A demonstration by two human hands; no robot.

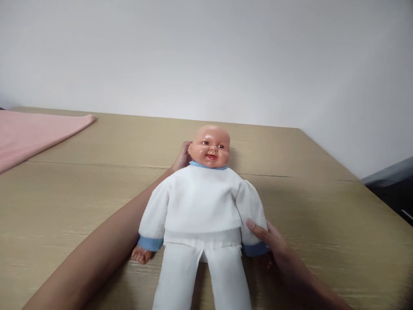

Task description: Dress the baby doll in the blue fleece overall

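Note:
A baby doll (pixel 203 202) with a bald head lies face up in front of me, its legs cut off by the bottom of the view. It wears a white fleece top with blue collar and cuffs, and white trousers. My left hand (pixel 182 156) cups the doll's head from behind at the neck, its fingers mostly hidden. At the other side, my right hand (pixel 274 241) grips the doll's sleeved arm, thumb lying on the white sleeve above the blue cuff and the fingers out of sight beneath.
A pink cloth (pixel 38 133) lies on the wooden table (pixel 322 215) at the far left. Behind the table rises a pale wall. Something dark (pixel 393 189) stands beyond the table's right edge.

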